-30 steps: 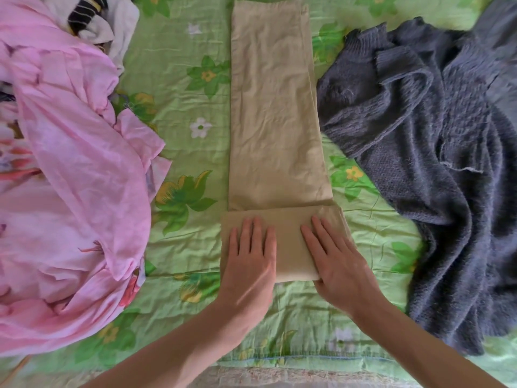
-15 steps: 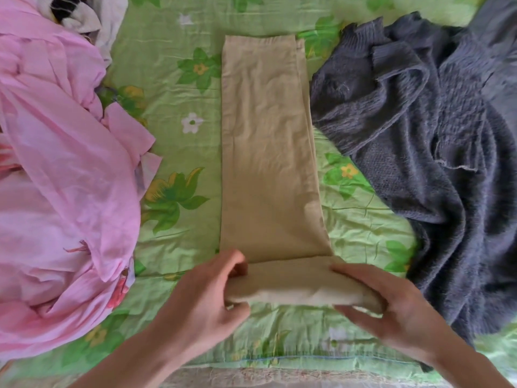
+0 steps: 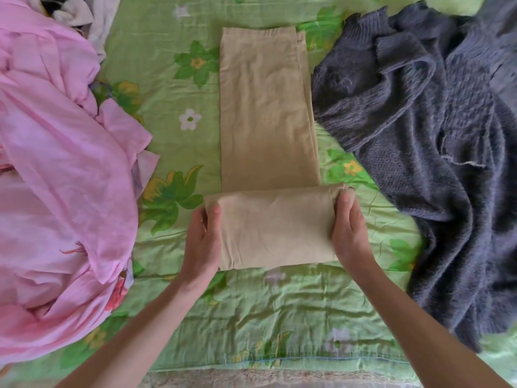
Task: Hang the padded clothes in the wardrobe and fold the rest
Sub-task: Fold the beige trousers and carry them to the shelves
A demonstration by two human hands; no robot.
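Note:
Beige trousers (image 3: 265,113) lie lengthwise in the middle of the green flowered bedspread (image 3: 173,79). Their near end is turned over into a thick folded block (image 3: 274,228). My left hand (image 3: 202,242) grips the block's left edge, thumb on top. My right hand (image 3: 349,233) grips its right edge, thumb on top near the far corner. The fingers of both hands are hidden under the cloth.
A crumpled pink garment (image 3: 56,177) fills the left side. A grey knitted sweater (image 3: 433,135) spreads over the right side. A striped black-and-white cloth (image 3: 70,7) lies at the top left. The bed's near edge (image 3: 279,379) runs along the bottom.
My hands went from pressing flat on the fold to gripping its two ends. The folded end has been turned over once more toward the far end, and the block is thicker.

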